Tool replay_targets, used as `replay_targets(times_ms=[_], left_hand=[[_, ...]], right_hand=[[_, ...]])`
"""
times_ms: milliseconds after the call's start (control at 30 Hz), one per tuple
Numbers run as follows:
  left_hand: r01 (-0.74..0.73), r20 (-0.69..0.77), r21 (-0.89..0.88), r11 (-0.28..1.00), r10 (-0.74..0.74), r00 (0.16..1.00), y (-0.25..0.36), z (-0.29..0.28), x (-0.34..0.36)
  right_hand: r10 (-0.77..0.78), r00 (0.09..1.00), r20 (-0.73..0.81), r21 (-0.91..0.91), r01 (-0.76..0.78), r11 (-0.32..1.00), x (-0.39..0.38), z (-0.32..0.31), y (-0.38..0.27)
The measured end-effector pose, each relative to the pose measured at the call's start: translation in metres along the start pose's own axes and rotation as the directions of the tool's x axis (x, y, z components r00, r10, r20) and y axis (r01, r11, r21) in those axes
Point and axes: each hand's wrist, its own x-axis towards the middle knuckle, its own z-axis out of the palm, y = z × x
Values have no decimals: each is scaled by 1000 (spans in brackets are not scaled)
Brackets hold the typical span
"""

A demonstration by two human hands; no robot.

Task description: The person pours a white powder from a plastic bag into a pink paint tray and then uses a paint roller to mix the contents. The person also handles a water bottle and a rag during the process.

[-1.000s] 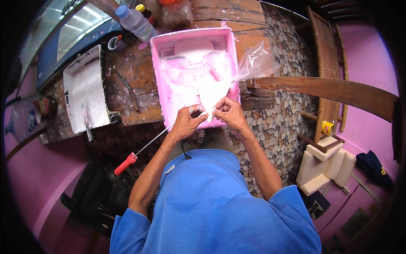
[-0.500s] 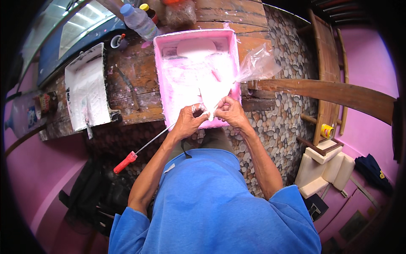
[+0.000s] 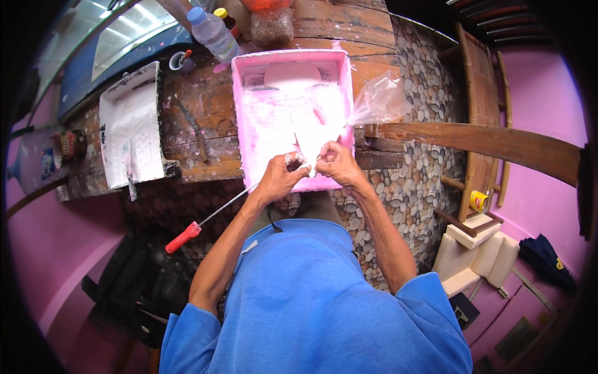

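Observation:
A pink paint tray [image 3: 238,131] coated in pale paint lies before me, washed out by glare. A clear plastic bag [image 3: 379,100], twisted at its neck, leans over the tray's right side; its lower part looks full of white stuff. Thumb and fingers of my left hand [image 3: 281,177], smeared with white, are closed on the bag's pointed lower end. Opposite it, my right hand [image 3: 339,167] pinches the same end, fingertips nearly touching the left ones. A paint roller's red handle [image 3: 184,238] sticks out past my left forearm, its rod reaching the tray's near edge.
Left of the tray on the wooden table [image 3: 349,25] are a white-coated tray [image 3: 134,124], a paint-spotted stick-like tool [image 3: 192,128] and a small cup [image 3: 180,61]. A water bottle [image 3: 213,36] stands behind. A wooden beam [image 3: 486,136] juts out at right.
The view has shifted slightly, so the table and tray sit a little lower. Both hands keep their pinch on the bag's end, with the right fingers curled slightly differently.

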Motion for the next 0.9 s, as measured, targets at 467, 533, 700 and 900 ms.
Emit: replay_targets(times_ms=[467,533,700,900], left_hand=[[72,-13,-171,983,-75,997,-19,9,5],[71,-20,-162,984,-75,997,-15,9,5],[48,-58,-178,983,-60,997,-8,11,2],[16,-94,-201,980,-36,995,-6,14,2]], right_hand=[[27,996,83,179,-42,983,-1,-6,0],[21,995,97,227,-43,973,-1,-8,0],[58,991,120,407,-103,907,-6,-10,-3],[47,996,73,568,-81,819,-12,-7,3]])
